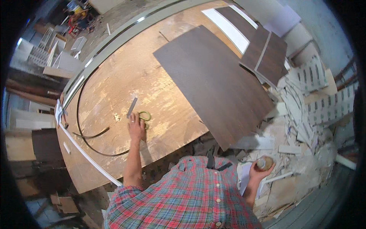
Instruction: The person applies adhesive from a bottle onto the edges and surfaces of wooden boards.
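My left hand reaches down to the wooden worktop, fingers stretched forward. Just beyond its fingertips lies a flat grey strip-like piece. Close against the fingers is a pair of green-handled scissors, whose blades I cannot see. Whether the fingertips touch either thing is hard to tell. Off the table at the right, my right hand is wrapped round a small round jar with brownish contents.
A large dark brown panel overhangs the worktop's near edge. Smaller dark panels are stacked beyond it. A thin dark edging strip curls across the left side. Offcuts heap at the right. People sit far left.
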{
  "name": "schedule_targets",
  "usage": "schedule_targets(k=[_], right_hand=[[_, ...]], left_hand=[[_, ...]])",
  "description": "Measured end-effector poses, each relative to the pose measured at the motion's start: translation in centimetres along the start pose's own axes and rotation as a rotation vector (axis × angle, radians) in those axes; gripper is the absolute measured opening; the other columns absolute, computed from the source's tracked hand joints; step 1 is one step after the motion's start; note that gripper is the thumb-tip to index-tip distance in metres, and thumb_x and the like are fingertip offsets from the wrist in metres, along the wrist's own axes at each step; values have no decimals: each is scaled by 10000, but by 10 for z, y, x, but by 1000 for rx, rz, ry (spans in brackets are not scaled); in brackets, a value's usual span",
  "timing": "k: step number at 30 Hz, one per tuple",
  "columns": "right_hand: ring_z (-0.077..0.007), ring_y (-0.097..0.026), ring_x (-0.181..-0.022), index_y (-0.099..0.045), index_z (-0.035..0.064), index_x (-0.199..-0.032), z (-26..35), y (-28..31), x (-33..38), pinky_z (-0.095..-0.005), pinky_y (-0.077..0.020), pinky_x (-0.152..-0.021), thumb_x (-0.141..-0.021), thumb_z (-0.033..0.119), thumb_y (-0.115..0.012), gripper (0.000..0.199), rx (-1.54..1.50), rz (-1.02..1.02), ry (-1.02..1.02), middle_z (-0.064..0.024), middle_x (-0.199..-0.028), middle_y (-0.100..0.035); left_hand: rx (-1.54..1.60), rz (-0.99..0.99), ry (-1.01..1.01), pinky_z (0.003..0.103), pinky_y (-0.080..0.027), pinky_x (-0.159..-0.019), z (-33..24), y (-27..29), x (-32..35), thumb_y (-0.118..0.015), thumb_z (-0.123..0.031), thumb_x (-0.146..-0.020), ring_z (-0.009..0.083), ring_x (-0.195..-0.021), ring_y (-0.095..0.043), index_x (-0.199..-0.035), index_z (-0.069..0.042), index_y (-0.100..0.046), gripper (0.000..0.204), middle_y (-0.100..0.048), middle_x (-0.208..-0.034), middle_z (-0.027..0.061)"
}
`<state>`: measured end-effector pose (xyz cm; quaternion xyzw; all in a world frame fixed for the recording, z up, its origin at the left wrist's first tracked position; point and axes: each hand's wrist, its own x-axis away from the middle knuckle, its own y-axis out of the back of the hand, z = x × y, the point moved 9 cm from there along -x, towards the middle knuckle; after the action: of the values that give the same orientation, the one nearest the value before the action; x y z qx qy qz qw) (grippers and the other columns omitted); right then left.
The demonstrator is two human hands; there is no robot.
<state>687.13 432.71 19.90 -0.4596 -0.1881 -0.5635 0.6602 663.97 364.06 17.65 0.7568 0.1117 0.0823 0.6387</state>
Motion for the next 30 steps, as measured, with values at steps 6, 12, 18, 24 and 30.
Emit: schedule_targets(k=[6, 12, 18, 24, 30], right_hand=[[-185, -658, -900, -672, 206, -1088, -74, 25, 53, -343, -558, -721, -823, 527, -691, 417, -31, 20, -5, -1, -1043, -691], [-243, -606, -1140, -637, 139, -1151, -125, 37, 51, -427, -500, -935, -821, 564, -673, 540, -109, 141, -92, -61, -1184, -659], [-313, -382, -1399, -472, 107, -1347, -153, -11, 32, -486, -378, -1070, -871, 606, -542, 694, -59, 374, -82, -173, -1501, -426], [-303, -436, -1332, -418, 48, -1373, -160, -25, 20, -441, -406, -1030, -879, 618, -485, 757, 6, 463, -69, -177, -1512, -397], [-229, -612, -906, -520, -17, -1258, -174, -17, 18, -356, -517, -789, -865, 639, -477, 766, 96, 337, -94, -109, -1180, -618]], left_hand=[[-30, -280, -107, 578, -306, -1109, 93, 21, -117, -512, -330, -957, 422, -1391, -353, -1445, -64, -428, 562, -396, -1500, 229], [291, -54, -248, 501, -343, -1112, -43, -35, -225, -576, -426, -909, 413, -1371, -390, -1450, -43, -413, 683, -416, -1472, 265], [298, -93, -485, 477, -425, -1037, -121, -89, -361, -615, -397, -890, 431, -1260, -499, -1424, 8, -407, 702, -511, -1362, 293], [360, 33, -270, 490, -460, -985, -145, -89, -428, -656, -335, -831, 421, -1183, -555, -1386, 17, -451, 689, -570, -1269, 290], [339, 66, -315, 457, -490, -941, -145, -53, -423, -629, -305, -852, 394, -1126, -607, -1164, 44, -648, 468, -616, -1190, 303]])
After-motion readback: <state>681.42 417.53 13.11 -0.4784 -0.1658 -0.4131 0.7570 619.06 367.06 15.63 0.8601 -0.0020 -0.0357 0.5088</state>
